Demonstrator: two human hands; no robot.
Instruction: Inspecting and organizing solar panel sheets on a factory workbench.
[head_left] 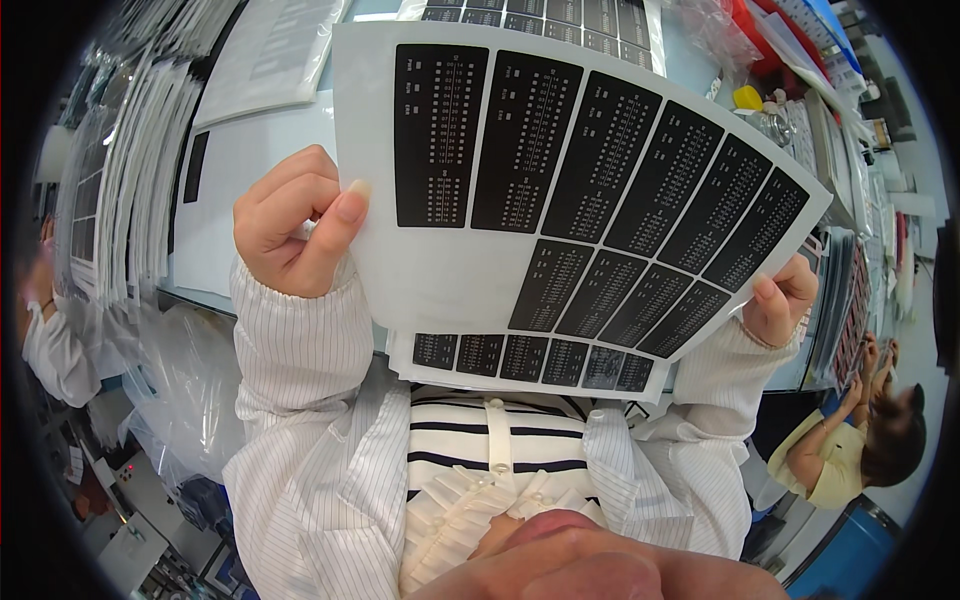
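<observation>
A white sheet of black rectangular labels (430, 280) is held up by its two sides in front of me. Its black labels carry rows of small light marks; part of the lower left is bare white backing. My left hand (300, 225) pinches the left edge between thumb and curled fingers. At the right edge, my right hand (783, 302) grips the sheet, thumb on the front and its other fingers partly hidden. Below the raised sheet, a second label sheet (520, 360) shows along my front. More label sheets (550, 20) lie on the table beyond.
Stacked sheets in clear plastic (130, 180) stand at the left. A white sheet with one black strip (196, 168) lies beside my left hand. Clear bags (185, 390) hang lower left. A red bin (765, 40) and yellow cap (747, 97) are far right. A co-worker (830, 445) sits at the right.
</observation>
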